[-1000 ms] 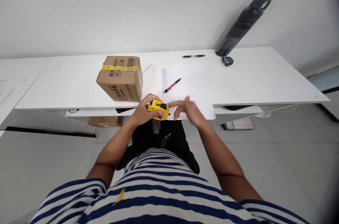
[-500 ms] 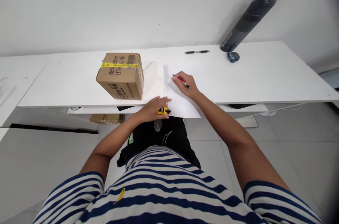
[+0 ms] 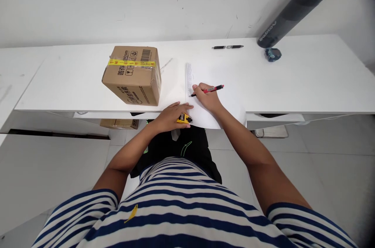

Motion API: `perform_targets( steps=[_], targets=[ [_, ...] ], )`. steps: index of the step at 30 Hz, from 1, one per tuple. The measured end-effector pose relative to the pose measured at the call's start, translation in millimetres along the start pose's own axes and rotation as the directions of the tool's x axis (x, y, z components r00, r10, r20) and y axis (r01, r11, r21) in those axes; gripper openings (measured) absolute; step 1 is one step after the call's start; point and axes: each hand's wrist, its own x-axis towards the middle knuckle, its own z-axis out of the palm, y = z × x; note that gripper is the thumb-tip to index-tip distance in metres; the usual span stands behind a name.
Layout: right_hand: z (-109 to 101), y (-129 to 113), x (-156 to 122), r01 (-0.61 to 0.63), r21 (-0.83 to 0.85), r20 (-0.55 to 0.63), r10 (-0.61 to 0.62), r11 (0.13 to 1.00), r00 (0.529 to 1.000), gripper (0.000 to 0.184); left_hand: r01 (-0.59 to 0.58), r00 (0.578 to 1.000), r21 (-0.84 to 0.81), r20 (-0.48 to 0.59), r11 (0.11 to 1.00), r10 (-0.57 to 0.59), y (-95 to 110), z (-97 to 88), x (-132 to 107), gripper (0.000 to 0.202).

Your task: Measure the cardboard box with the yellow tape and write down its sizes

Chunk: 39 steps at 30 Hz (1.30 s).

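Observation:
My right hand [image 3: 208,97] is closed around a red and black pen [image 3: 213,89], its tip down at the writing on a white sheet of paper [image 3: 231,103]. Dense rows of handwriting run along the left part of the sheet. My left hand [image 3: 172,117] is at the table's front edge, closed on a small yellow and black tape measure [image 3: 184,118]; its upper fingers lie on the paper's near-left corner. The paper's front edge hangs slightly over the table. To the left of the paper, a brown cardboard box [image 3: 131,76] stands with yellow printed tape across its top.
A second black pen [image 3: 227,47] lies near the wall. At the back right stand a tall dark bottle [image 3: 295,9] and a small dark blue object [image 3: 272,54] beside it. Below the white table [image 3: 64,84] is a shelf, with another carton [image 3: 119,124] lower down.
My right hand has moved nearer along the paper, and the pen now slants the other way, its back end up to the right. The camera view has shifted slightly. My left hand keeps its hold.

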Motion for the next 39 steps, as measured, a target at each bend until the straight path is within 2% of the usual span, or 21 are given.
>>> perform_targets(
  steps=[7,13,19,24,34,39],
  targets=[
    [-0.6,8.6,3.1,-0.011,-0.004,0.05,0.012,1.0,0.999,0.055,0.008,1.0,0.031,0.009,0.999,-0.008,-0.3,0.7,0.0,0.04],
    [-0.3,8.6,3.5,-0.014,0.016,0.045,0.013,1.0,0.999,0.055,-0.006,1.0,0.035,-0.001,0.999,0.006,-0.4,1.0,-0.2,0.038],
    [-0.6,7.3,2.9,-0.013,0.003,-0.031,0.013,1.0,0.999,0.052,0.003,1.0,0.045,0.002,0.999,-0.003,-0.1,1.8,0.2,0.038],
    [-1.7,6.7,3.0,-0.017,-0.012,0.032,0.018,1.0,0.999,0.049,0.003,1.0,0.045,-0.001,0.999,-0.003,1.9,1.5,-0.4,0.036],
    [-1.5,6.6,2.4,-0.004,-0.037,-0.056,0.002,0.999,0.998,0.049,-0.012,1.0,0.042,-0.014,0.999,0.012,-2.1,3.9,0.7,0.039],
    [-1.9,5.3,1.9,-0.01,-0.014,0.014,0.01,1.0,1.0,0.048,-0.001,1.0,0.028,-0.014,1.0,0.001,0.1,2.8,0.6,0.038]
  ],
)
